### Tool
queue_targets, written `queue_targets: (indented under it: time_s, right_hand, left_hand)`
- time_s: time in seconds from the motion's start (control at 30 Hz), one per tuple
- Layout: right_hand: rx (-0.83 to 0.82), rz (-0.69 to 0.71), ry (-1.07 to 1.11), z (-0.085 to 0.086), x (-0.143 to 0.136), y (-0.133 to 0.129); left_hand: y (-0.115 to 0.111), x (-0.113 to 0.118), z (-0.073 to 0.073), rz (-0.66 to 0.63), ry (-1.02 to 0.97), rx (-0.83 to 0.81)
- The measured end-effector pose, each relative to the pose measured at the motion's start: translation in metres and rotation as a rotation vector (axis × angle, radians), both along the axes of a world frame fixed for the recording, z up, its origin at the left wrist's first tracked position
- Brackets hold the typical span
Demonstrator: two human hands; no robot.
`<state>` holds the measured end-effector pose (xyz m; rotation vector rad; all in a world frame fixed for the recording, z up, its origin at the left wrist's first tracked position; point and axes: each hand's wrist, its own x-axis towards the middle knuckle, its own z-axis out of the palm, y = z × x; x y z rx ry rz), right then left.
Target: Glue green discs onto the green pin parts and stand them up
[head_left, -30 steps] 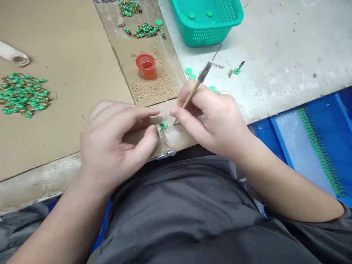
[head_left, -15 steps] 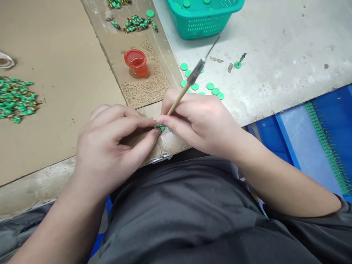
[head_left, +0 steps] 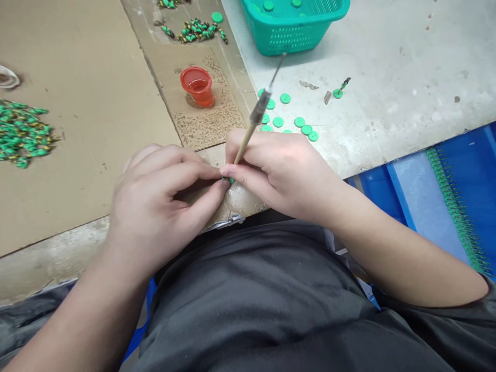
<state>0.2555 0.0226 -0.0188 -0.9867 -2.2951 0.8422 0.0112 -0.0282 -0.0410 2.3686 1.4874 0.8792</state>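
Observation:
A small green and dark piece (head_left: 231, 180) is pinched between the thumb and fingertips of my left hand (head_left: 163, 201), just above the table's near edge. Fingers hide most of it. My right hand (head_left: 282, 173) is closed on a needle tool (head_left: 253, 116) with a thin wooden handle, a dark wrapped collar and a fine metal tip aimed up and away. The thumb and fingertips of that hand meet the left fingertips at the green piece. Beyond my right hand lie several green buttons (head_left: 278, 122), flat on the pale table.
An orange-red cup (head_left: 197, 86) of liquid stands on speckled board. Small green-and-yellow pieces lie heaped at left (head_left: 25, 134) and behind the cup (head_left: 197, 31). A teal basket (head_left: 287, 39) holds green discs. One button (head_left: 338, 93) has a dark figure upright on it. Blue trays (head_left: 478, 170) sit at right.
The needle tool has swung a little to the left and more upright. Both hands stay together, and the green piece shows less between the fingers. The view has shifted slightly.

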Motion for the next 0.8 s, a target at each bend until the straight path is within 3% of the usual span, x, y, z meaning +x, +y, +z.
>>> queue_targets:
  time_s: [0.27,0.4,0.6,0.8]
  right_hand:
    - [0.071,0.061,0.006,-0.001,-0.003,-0.002]
    - [0.091,0.053,0.115,-0.007,-0.003,-0.004]
    - [0.060,-0.205,0.235,-0.015,0.010,-0.013]
    - [0.093,-0.240,0.247,-0.019,0.017,-0.023]
  left_hand:
    - [0.004,-0.001,0.004,-0.005,0.020,-0.042]
    - [0.002,0.001,0.005,0.023,0.010,-0.079]
    - [-0.007,0.002,0.007,0.093,-0.033,-0.132]
    - [-0.008,0.006,0.016,0.055,-0.095,-0.126]
